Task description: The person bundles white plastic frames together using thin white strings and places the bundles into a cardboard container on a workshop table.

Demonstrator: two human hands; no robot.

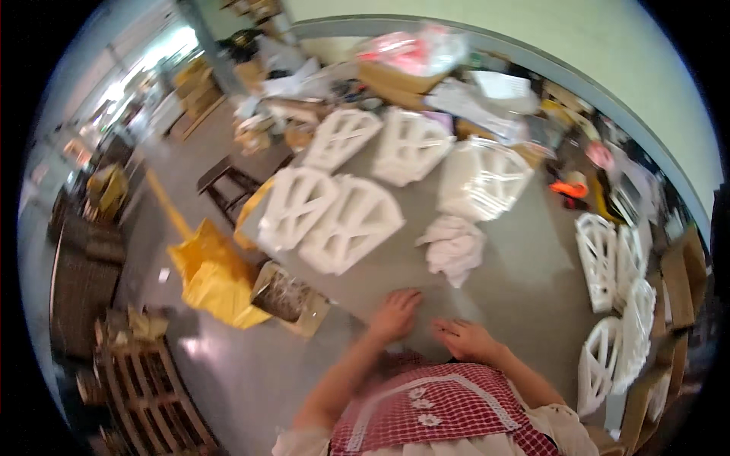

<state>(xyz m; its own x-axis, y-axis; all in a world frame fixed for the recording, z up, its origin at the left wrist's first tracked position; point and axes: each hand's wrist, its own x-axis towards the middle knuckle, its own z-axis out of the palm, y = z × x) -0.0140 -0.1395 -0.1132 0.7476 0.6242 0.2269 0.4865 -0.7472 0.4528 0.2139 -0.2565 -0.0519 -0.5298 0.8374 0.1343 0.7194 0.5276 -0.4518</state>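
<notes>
At the near edge of a grey table (pixel 525 304), my left hand (pixel 397 313) rests with its fingers extended onto the surface, nothing seen in it. My right hand (pixel 465 340) is close beside it, fingers curled together; a small dark sliver shows at them, too small to name. Beyond the hands lies a crumpled whitish cloth (pixel 454 247). White fan-shaped plastic frames with ribs are laid out farther off: a near one (pixel 353 226), its left neighbour (pixel 298 205), two at the back (pixel 342 139) (pixel 411 146), and a stack (pixel 484 180) wrapped in clear film.
More white frames (pixel 598 258) stand along the right beside cardboard boxes (pixel 682 273). Bags and papers crowd the far wall. An open carton (pixel 289 298) and a yellow sack (pixel 217 277) are left of the table, with a dark stool (pixel 230 185) and a wooden pallet (pixel 156 395).
</notes>
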